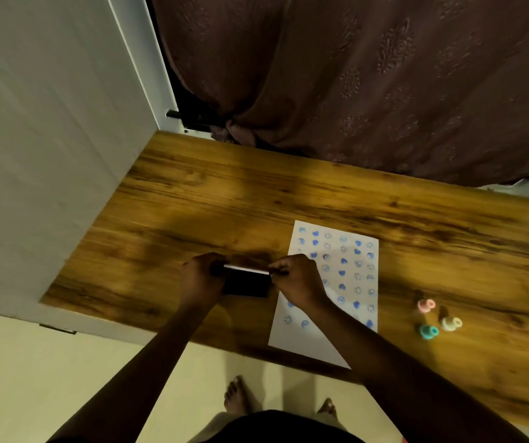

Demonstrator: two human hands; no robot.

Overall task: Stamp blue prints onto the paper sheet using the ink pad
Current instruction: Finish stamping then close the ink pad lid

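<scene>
A white paper sheet (349,273) lies on the wooden table (193,199), covered with several rows of blue prints. Just left of it sits a dark ink pad case (246,282) with its lid partly raised, a pale edge showing along the top. My left hand (201,278) grips the case's left end. My right hand (300,281) pinches the lid's right end and hides part of the sheet. Three small stamps lie to the right of the sheet: a pink stamp (426,305), a cream stamp (451,323) and a teal stamp (428,331).
A white cabinet side (49,155) walls the table's left. A brown patterned curtain (368,75) hangs behind the far edge. The table's near edge runs diagonally, with my bare feet (237,396) on the pale floor below it.
</scene>
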